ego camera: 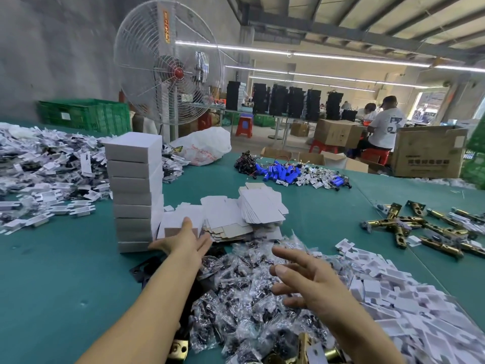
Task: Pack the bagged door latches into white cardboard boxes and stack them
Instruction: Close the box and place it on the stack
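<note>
- left hand point(183, 241): reached forward, fingers straight and spread, at the near edge of the flat box blanks point(236, 216). It grips nothing that shows; I cannot tell whether the fingertips touch the top blank.
- right hand point(301, 279): wide, fingers loosely spread, hovering over the bagged latches point(236, 292). It holds nothing.
- Bagged latches: a heap on the green tabletop point(65, 271) directly in front, running between the forearms and under the right hand.
- Handling, judged: metal in thin, slick film, so small but weighty, and the bags will slide and crinkle. Best to pinch the latch body through the film, not the loose bag edge.
- Blanks, judged: light, stiff card that tends to lift several at once. Take a single one by its edge.
- stack of white boxes point(136, 190): tall and a little uneven, just left of the left hand. A wrist knock would likely topple it.
- Around:
  - white card inserts point(393, 298) heaped at right, against the latch heap
  - bare brass latches point(420, 227) beyond them
  - blue battery cells point(280, 174) on the far side
  - pedestal fan point(168, 72) behind the stack
</note>
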Motion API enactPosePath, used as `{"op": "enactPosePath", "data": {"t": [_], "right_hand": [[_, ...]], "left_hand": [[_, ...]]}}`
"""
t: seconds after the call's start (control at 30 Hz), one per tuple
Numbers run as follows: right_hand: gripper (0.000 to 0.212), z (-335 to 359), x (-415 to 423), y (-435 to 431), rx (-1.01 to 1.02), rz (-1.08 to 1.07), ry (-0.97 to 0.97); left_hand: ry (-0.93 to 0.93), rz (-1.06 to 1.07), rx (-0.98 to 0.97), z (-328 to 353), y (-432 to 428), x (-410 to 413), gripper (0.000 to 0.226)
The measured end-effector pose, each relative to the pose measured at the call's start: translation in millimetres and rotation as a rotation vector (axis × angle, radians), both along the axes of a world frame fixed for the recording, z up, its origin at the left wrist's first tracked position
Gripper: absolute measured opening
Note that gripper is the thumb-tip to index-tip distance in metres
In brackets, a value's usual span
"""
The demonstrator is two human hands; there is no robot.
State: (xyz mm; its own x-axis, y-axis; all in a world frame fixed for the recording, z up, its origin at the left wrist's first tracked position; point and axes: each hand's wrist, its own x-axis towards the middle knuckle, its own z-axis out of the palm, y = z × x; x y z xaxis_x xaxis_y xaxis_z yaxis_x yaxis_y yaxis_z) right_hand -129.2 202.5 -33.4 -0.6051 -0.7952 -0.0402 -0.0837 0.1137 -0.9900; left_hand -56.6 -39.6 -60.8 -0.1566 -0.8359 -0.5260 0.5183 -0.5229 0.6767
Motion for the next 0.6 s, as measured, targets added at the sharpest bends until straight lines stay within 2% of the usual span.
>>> {"op": "enactPosePath", "data": {"t": [0.07,0.13,0.33,0.4,0.5,0.6], "right_hand": [[0.028,1,0,1,-0.007,0.005,0.000],[0.027,3,1,2,-0.016,0.009,-0.001],[0.029,4,-2,4,-0.019,0.009,0.000],[0.029,4,-3,4,-0.022,0.004,-0.003],[0.028,2,-4,5,-0.023,0.003,0.004],[0.028,2,-5,6,-0.017,0.016,0.015]], "left_hand": [[-0.068,-0.219,0.030,0,1,5,0.056],[-0.084,-0.304,0.024,-1,2,7,0.043],[0.007,-0.166,0.016,1,2,-1,0.028],[0.055,-0.112,0.035,2,1,-3,0.029],[0.117,-0.056,0.086,4,-4,-5,0.049],[0.107,-0.004,0.086,4,-2,-7,0.052]]}}
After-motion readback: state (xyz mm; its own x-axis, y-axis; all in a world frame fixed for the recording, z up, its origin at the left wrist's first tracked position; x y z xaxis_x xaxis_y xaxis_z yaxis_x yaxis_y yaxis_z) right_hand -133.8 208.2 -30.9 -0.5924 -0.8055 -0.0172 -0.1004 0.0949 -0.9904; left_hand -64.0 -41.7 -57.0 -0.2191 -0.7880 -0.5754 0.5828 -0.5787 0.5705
